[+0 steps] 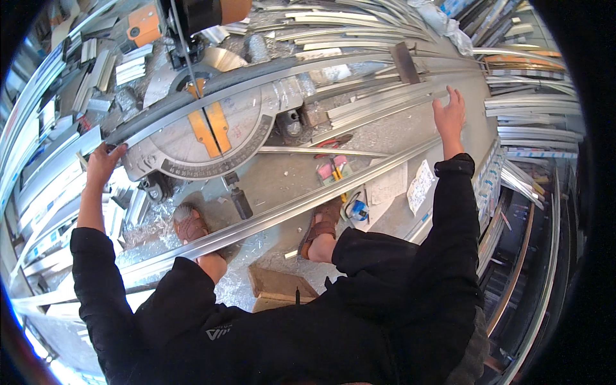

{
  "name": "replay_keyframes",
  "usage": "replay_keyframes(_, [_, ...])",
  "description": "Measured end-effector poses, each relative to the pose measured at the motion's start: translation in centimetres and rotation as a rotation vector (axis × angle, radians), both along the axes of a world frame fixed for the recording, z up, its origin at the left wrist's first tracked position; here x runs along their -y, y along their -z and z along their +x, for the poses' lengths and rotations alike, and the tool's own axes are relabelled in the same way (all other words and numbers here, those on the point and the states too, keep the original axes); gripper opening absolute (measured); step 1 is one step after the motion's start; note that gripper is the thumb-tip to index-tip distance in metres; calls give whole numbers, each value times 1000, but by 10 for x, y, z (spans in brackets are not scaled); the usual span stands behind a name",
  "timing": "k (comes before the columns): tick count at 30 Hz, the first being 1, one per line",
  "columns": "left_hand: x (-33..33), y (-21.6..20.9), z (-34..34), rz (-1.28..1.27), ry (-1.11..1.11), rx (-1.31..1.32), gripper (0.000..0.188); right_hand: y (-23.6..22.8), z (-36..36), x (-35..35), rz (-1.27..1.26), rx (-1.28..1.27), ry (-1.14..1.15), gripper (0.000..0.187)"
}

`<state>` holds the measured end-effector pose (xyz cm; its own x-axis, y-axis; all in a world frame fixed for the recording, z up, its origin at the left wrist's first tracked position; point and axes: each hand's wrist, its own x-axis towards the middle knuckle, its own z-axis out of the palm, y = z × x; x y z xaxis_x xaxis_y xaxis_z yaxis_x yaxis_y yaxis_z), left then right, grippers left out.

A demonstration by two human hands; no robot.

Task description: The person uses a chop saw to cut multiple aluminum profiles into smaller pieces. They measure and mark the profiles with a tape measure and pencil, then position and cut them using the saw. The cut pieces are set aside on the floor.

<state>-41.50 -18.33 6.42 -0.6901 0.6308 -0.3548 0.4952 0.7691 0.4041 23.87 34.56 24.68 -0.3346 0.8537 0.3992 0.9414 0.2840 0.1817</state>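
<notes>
- Head view: clock positions are read from mid-view, 12 o'clock at the top.
- Left hand (101, 165): located at 9 o'clock, beside the left end of the mitre saw (247, 115). Thumb extended toward 3 o'clock, other fingers partly curled; whether they grip or only touch cannot be told.
- Right hand (451, 120): located at 2 o'clock. Fingers spread wide, holding nothing visible.
- Mitre saw: round table at 10 o'clock, fitted with a yellow insert (218, 128). Orange housing (145, 25) at the 11 o'clock side.
- Grey strip (247, 82): lies along the rear of the saw table, its left end close to the left thumb, its length running toward 12 o'clock.
- Long silver profile (282, 213): spans from 8 o'clock to 2 o'clock, crossing in front of the legs; upper end near the right wrist.
- Dark flat bar (405, 63): 1 o'clock, lying across pale profiles.
- Red-handled tool (332, 142): 1 o'clock, on the floor.
- Blue round object (359, 210): 4 o'clock, near a marked white sheet (420, 186) at 3 o'clock.
- Stacked profiles (536, 108): 2 o'clock, beyond the right hand.
</notes>
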Motion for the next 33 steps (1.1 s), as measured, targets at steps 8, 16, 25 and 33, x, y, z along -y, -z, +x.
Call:
replay_keyframes(8, [-16, 1, 6, 8, -96, -63, 90, -131, -95, -16, 266, -166, -541, 47])
replay_keyframes(16, [29, -19, -16, -239, -40, -130, 75, -205, -300, 60, 213, -548, -900, 44])
replay_keyframes(25, [-16, -7, 11, -228, -8, -200, 97, -196, -448, 123, -533, -22, -932, 69])
replay_keyframes(33, [-24, -12, 13, -268, -4, -151, 101, -180, -389, 178, -911, 100, -905, 69])
